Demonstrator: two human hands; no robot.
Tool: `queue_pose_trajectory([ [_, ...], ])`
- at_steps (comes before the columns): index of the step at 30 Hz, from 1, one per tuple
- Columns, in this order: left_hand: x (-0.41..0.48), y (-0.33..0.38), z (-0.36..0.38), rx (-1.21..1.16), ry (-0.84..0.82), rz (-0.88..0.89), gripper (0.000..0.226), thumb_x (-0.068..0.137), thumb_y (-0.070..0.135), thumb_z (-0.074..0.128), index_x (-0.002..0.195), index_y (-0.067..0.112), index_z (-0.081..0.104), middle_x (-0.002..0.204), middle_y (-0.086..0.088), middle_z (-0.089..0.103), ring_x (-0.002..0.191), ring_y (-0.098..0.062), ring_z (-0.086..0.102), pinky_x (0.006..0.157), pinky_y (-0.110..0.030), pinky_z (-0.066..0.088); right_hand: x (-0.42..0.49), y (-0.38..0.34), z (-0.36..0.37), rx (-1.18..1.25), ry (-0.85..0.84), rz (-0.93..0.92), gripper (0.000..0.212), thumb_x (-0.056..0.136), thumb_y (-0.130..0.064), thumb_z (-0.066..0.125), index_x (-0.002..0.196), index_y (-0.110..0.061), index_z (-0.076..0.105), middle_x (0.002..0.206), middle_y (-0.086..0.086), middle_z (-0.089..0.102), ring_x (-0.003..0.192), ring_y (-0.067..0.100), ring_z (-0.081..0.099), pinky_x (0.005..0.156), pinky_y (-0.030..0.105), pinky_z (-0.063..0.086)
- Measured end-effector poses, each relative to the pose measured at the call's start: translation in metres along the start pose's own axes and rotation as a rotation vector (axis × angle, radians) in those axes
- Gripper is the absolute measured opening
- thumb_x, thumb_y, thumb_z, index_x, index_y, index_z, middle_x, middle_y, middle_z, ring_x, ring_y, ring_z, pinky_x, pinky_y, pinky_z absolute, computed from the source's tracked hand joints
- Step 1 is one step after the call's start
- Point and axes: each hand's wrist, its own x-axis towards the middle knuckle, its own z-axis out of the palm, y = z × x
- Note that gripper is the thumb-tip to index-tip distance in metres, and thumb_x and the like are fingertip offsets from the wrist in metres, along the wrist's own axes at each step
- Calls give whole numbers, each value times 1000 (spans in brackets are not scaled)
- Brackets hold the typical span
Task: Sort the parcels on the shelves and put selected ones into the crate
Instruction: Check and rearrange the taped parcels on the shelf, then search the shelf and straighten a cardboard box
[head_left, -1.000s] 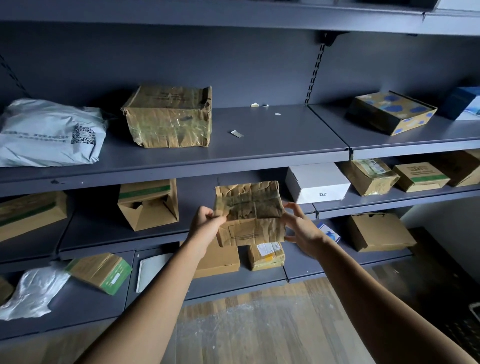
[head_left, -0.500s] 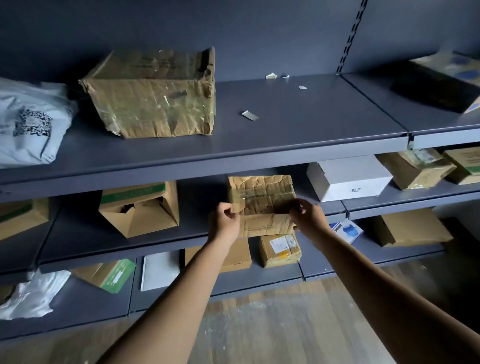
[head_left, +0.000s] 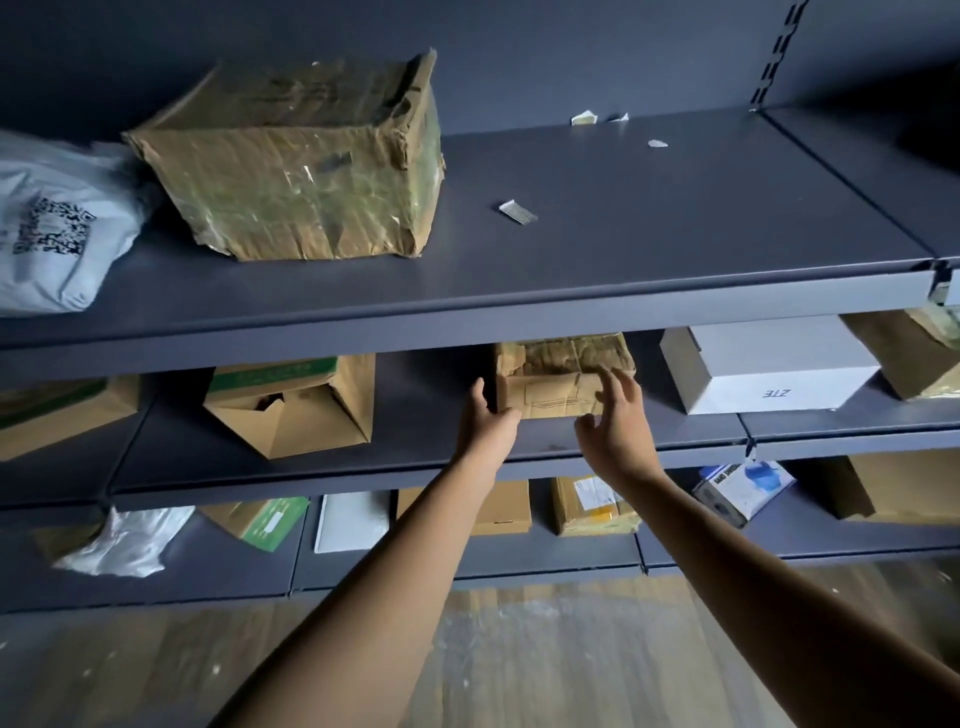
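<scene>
A small crumpled brown parcel (head_left: 558, 376) lies on the middle shelf (head_left: 415, 441), partly tucked under the shelf above. My left hand (head_left: 485, 423) is against the parcel's left side with its fingers straight. My right hand (head_left: 615, 423) hovers in front of the parcel's right end, fingers spread and loosely bent, gripping nothing. No crate is in view.
On the top shelf (head_left: 623, 270) stand a large taped cardboard box (head_left: 301, 171) and a white poly bag (head_left: 52, 223). An open box with green tape (head_left: 296, 405) and a white box (head_left: 769, 369) flank the parcel. Several more parcels lie on the bottom shelf (head_left: 467, 571).
Both hands carried the crumpled parcel forward onto the middle shelf and loosened their grip on it. The view has moved closer to the shelves.
</scene>
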Motion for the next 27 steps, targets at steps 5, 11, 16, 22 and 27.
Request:
queue_pose_trajectory([
  [5, -18, -12, -40, 28, 68, -99, 56, 90, 12, 51, 143, 21, 34, 133, -9, 48, 113, -25, 53, 99, -43, 49, -14, -38, 25, 22, -138, -66, 61, 87, 1, 50, 146, -8, 38, 145, 14, 42, 124, 29, 50, 103, 34, 42],
  [11, -31, -34, -120, -29, 146, -146, 33, 91, 8, 48, 124, 11, 47, 115, -13, 55, 89, -25, 50, 74, -32, 49, -32, -95, 78, 40, -288, -84, 52, 91, -1, 50, 143, -3, 42, 139, 17, 53, 125, 29, 55, 87, 22, 41],
  [16, -20, -66, -216, 0, 368, -145, 21, 85, 5, 47, 104, 3, 55, 108, -24, 62, 79, -29, 59, 73, -34, 53, -39, -141, 137, 37, -369, -39, 59, 94, -10, 52, 149, -9, 33, 145, 13, 49, 129, 24, 52, 93, 22, 39],
  [22, 12, -63, -311, -125, 346, 29, 65, 91, 1, 46, 151, 13, 24, 150, -9, 38, 134, -26, 41, 108, -33, 35, -33, -189, 197, 151, -291, 64, 65, 88, -13, 61, 147, -18, 35, 133, 6, 56, 123, 28, 56, 99, 38, 47],
  [27, 29, -53, -342, -134, 56, 54, 52, 92, 25, 48, 143, 28, 38, 134, -3, 53, 120, -25, 51, 99, -39, 44, -45, -209, 225, 314, -100, 163, 58, 83, -47, 64, 134, -23, 50, 126, 5, 53, 112, 18, 54, 98, 33, 45],
])
